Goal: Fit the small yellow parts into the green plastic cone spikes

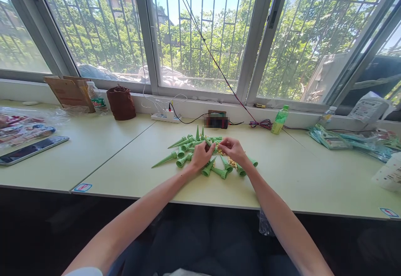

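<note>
Several green plastic cone spikes (pixel 183 150) lie in a loose pile on the pale table (pixel 131 171) in front of me. My left hand (pixel 202 155) is closed around one green cone (pixel 209 143) above the pile. My right hand (pixel 232 149) meets it fingertip to fingertip, pinching something small that I cannot make out. A few small yellowish bits (pixel 232 162) lie under my right hand among the cones.
A green drink bottle (pixel 280 119), a power strip (pixel 166 116) with red and black cables, a brown pouch (pixel 121 103), a cardboard box (pixel 70 92) and a water bottle stand along the window sill. A dark tablet (pixel 33 149) lies left; packets (pixel 332 139) lie right.
</note>
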A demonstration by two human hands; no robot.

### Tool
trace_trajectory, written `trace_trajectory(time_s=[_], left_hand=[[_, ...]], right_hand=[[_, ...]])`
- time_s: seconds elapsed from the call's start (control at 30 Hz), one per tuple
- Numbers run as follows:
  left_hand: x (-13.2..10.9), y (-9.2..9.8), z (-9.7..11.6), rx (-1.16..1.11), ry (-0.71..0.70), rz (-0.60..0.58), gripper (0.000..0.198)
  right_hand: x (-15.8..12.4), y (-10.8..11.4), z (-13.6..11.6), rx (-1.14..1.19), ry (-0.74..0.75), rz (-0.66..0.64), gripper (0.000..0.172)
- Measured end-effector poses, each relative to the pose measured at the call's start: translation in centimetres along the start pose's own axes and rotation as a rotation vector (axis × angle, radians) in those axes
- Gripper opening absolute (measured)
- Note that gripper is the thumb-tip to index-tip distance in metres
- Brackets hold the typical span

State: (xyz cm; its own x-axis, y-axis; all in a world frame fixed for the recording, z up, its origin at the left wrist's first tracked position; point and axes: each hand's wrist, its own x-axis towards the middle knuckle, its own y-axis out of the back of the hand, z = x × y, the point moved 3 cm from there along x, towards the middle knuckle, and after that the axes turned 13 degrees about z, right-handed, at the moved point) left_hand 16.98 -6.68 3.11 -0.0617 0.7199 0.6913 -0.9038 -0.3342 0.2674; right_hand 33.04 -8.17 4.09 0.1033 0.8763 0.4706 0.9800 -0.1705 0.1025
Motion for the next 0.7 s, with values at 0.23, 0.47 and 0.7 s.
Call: trace_trajectory(time_s=[0.23, 0.47, 0.7], left_hand=[[0.01, 0.09, 0.03, 0.01, 0.007, 0.019, 0.038], [0.0, 0.26, 0.23, -0.002, 0.021, 0.02, 0.033], [-0.08, 0.28, 0.26, 0.028, 0.015, 0.022, 0.031]], right_hand=[[0.03, -0.02, 0.11, -0.064, 0.04, -0.022, 0.034], [-0.12, -0.1, 0.08, -0.088, 0.06, -0.045, 0.029], [-0.13, -0.06, 0.03, -0.137, 0.097, -0.044, 0.028]])
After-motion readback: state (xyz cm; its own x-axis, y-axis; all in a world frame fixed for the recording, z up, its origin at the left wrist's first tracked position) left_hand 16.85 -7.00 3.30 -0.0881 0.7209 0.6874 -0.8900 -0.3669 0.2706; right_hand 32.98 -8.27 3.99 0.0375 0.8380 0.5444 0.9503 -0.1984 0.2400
